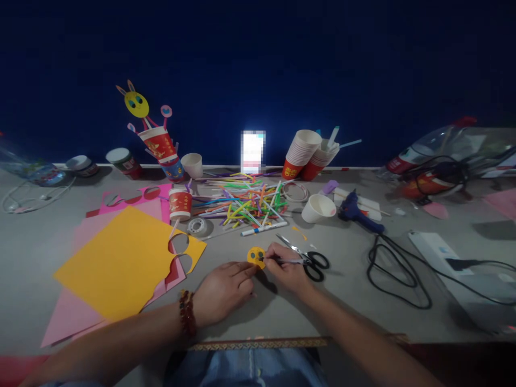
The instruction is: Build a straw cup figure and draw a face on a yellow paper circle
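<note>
Gripping a slim pen [288, 261] in closed fingers, the right hand [291, 274] had its tip down on a small yellow disc [255, 251]. Disc lay flat on the grey table [278, 322], front and centre, with two dark grey dots for eyes. Left hand [226, 287] was palm down, fingers extended, fingertips on the disc's near edge; nothing visible in its grasp. Beaded bracelet [187, 313] sat on the left wrist.

Scissors [297, 250] lay just beyond the right hand, blades apart, black handles pointing right. White marker [264, 229] was on the table behind the disc, in front of a loose pile of coloured sticks [245, 201].

Left side: big yellow sheet [121, 263] on top of pink sheets [76, 301], round cutouts along its right edge. Tape roll [197, 229] and red patterned cup [180, 204] stood near that edge.

Right side: white cup [318, 209] beyond the scissors, then a blue glue gun [357, 212] with its black cable looped on the table.

Back row: cup figure with a yellow rabbit-eared face [136, 104] at left, bright pixelated screen [252, 152] in the middle, stacked paper cups [300, 156] to its right.
</note>
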{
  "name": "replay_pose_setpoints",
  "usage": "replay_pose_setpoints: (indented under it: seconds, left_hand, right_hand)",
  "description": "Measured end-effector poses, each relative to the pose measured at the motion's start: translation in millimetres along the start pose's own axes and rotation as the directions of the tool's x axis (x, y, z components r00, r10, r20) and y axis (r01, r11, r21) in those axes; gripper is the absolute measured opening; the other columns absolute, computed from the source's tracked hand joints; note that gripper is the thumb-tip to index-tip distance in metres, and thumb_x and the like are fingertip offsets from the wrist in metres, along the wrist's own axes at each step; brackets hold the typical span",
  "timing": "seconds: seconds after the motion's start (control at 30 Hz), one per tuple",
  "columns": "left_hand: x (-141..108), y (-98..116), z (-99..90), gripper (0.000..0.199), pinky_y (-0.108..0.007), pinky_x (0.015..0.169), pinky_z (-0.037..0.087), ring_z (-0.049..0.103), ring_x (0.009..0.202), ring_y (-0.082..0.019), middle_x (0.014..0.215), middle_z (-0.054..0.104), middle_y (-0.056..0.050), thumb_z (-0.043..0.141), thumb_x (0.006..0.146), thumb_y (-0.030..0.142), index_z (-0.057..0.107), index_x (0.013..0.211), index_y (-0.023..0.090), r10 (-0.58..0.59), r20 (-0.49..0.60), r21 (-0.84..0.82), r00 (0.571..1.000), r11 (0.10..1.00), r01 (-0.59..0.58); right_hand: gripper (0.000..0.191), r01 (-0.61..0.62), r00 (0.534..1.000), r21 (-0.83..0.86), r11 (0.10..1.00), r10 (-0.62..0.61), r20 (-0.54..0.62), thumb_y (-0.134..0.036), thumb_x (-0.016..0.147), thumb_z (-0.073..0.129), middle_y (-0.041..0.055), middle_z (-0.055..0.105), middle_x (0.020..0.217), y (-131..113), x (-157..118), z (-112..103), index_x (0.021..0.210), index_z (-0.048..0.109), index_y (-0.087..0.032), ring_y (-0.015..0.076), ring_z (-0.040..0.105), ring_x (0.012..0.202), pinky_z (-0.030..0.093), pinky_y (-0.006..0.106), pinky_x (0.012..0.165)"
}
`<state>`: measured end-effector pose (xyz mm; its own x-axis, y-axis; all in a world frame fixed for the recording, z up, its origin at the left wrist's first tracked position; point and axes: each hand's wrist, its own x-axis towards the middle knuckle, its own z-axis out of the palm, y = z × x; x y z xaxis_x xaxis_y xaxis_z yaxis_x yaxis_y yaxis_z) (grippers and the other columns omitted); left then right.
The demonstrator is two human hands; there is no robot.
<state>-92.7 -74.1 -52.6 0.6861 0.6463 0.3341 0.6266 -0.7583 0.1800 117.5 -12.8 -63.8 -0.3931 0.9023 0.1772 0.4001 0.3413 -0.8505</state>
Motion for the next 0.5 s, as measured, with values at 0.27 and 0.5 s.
replay_pose_setpoints:
  seconds: [0.27, 0.5]
  left_hand:
    - [0.3, -0.9, 0.2, 0.021, -0.034, 0.097, 0.054, 0.064, 0.117, -0.020, 0.122, 0.071, -0.007, 0.049, 0.101, 0.030, 0.062, 0.092, 0.018, 0.008, -0.008, -0.004, 1.000, 1.000, -0.008]
    - [-1.4, -0.5, 1.5, 0.020, -0.032, 0.099, 0.052, 0.063, 0.118, -0.019, 0.122, 0.072, -0.006, 0.051, 0.100, 0.030, 0.062, 0.090, 0.018, 0.008, -0.009, 0.011, 1.000, 1.000, -0.008]
  right_hand:
    - [0.013, -0.003, 1.000, -0.007, 1.000, 0.003, 0.006, -0.022, 0.080, 0.051, -0.0035, 0.055, 0.062, -0.2, 0.1, 0.3, 0.067, 0.054, -0.022, 0.0137, 0.050, 0.058, 0.037, 0.025, 0.056]
    - [0.014, -0.002, 1.000, 0.000, 1.000, 0.002, 0.003, -0.021, 0.080, 0.050, -0.0036, 0.054, 0.061, -1.5, 1.0, 0.7, 0.066, 0.053, -0.022, 0.0137, 0.049, 0.057, 0.037, 0.025, 0.056]
